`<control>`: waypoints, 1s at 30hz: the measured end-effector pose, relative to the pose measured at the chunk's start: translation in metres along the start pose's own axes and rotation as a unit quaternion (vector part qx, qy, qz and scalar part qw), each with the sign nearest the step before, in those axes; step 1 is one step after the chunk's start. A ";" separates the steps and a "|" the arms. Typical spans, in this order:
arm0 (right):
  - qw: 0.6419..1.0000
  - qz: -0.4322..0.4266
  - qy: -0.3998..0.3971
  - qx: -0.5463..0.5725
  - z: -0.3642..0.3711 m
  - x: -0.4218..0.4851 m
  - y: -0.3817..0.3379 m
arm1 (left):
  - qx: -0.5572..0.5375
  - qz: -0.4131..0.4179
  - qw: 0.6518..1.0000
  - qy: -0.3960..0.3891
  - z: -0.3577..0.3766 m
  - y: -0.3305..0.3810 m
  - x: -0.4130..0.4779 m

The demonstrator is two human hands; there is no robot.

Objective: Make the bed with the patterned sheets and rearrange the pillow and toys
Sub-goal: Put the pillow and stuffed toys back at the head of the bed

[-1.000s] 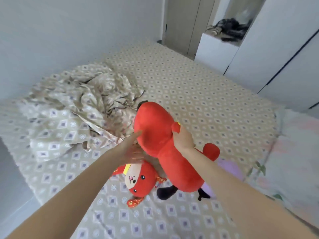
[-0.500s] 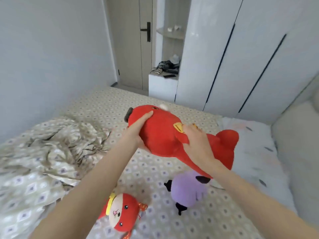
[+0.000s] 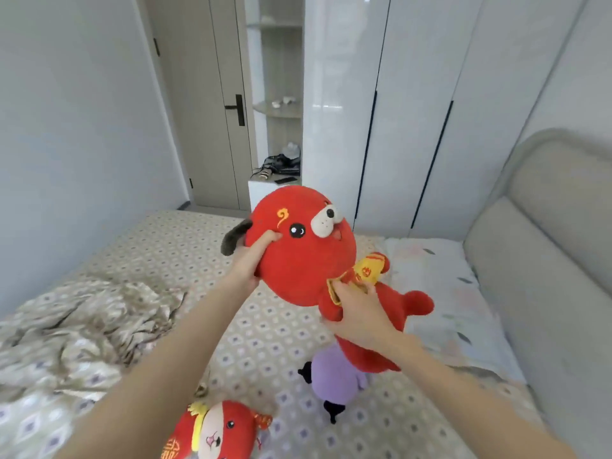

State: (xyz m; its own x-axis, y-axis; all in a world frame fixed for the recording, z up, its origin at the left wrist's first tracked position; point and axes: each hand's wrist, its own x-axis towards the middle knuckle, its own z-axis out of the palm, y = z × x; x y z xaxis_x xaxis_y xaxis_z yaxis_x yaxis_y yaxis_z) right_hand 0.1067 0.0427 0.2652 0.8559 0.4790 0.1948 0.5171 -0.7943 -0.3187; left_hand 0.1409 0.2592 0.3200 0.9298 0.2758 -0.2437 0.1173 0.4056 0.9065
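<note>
The wide bed in its beige diamond-patterned fitted sheet [image 3: 165, 246] fills the floor of the room, with a glossy white wardrobe [image 3: 414, 111] behind it and a grey padded headboard [image 3: 546, 226] on the right. A crumpled top sheet of the same beige pattern [image 3: 82, 326] lies heaped on the bed's left side. A pale floral pillow [image 3: 447, 293] lies flat against the headboard.

The big red plush dog with a dark ear and yellow collar [image 3: 298, 260] is held up in the air over the middle of the bed, face toward me. It blocks the lower front of a low white cabinet [image 3: 261, 190] by the door. Its body hides the top of a rounded purple plush toy [image 3: 334, 379] lying on the sheet. A small red plush doll with a cream face [image 3: 218, 432] lies nearer, apart from the purple one.

The left hand [image 3: 248, 263] digs curled fingers into the side of the dog's head beside the ear. The right hand [image 3: 357, 313] grips its neck at the collar.
</note>
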 end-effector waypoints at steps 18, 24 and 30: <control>0.967 0.074 -0.187 0.156 -0.160 -0.005 0.061 | 0.397 0.047 0.861 -0.314 0.063 0.007 -0.028; 0.944 0.101 -0.168 0.267 -0.129 -0.035 0.069 | 0.462 0.032 0.802 -0.377 0.070 -0.003 -0.034; 0.937 0.205 -0.087 0.270 -0.100 -0.065 0.099 | 0.509 0.072 0.747 -0.422 0.096 -0.022 -0.031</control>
State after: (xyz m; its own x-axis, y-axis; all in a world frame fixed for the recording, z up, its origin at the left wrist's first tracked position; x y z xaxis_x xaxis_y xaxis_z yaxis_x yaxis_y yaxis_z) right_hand 0.1020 -0.1042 0.3142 0.9460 0.2654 -0.1863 0.0297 -0.6429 -0.7654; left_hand 0.1428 0.1580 0.3410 0.7974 -0.5684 -0.2028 -0.2005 -0.5665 0.7993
